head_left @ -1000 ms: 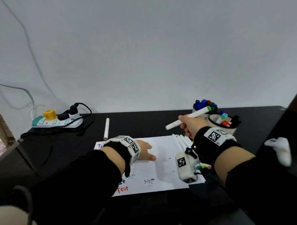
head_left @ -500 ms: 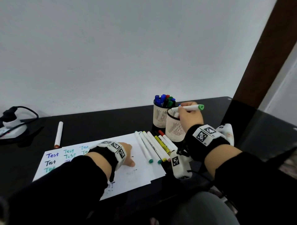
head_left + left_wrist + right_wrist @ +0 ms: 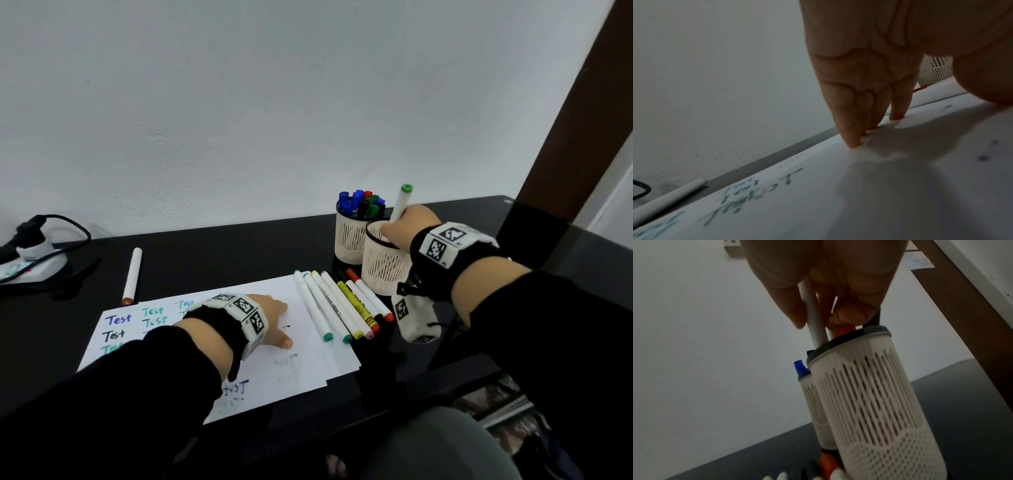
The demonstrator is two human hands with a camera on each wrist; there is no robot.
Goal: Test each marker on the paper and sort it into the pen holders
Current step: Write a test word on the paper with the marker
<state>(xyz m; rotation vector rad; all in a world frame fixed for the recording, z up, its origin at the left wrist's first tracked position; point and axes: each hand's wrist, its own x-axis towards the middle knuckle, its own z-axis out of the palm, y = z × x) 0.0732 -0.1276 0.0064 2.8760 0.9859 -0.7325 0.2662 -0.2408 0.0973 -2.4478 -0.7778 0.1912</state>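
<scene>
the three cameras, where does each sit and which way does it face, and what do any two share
Head: worn high, looking forward and down at the paper; both forearms show.
Left wrist: low under the left hand, facing along its fingertips on the paper toward the wall.
Right wrist: under the right hand, facing the near pen holder and green-capped marker.
Shared: head and right wrist both show that holder and marker.

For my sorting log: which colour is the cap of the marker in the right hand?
Light green cap, seen best in the head view.
</scene>
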